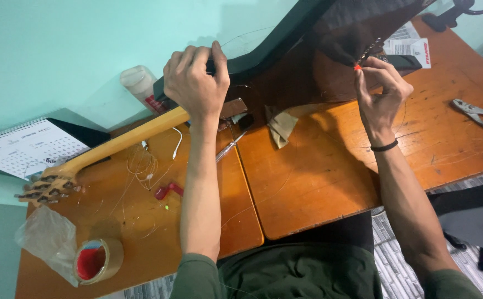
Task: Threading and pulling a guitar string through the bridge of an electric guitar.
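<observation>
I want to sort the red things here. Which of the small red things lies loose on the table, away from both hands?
The red plastic piece lying by the loose strings. The tiny red string end is pinched by the right hand.

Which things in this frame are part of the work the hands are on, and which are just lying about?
In hand:
left hand gripping the guitar
right hand pinching a red-tipped string end

Lying about:
pliers
tape roll
plastic bag
calendar
red clip
folded cloth
</observation>
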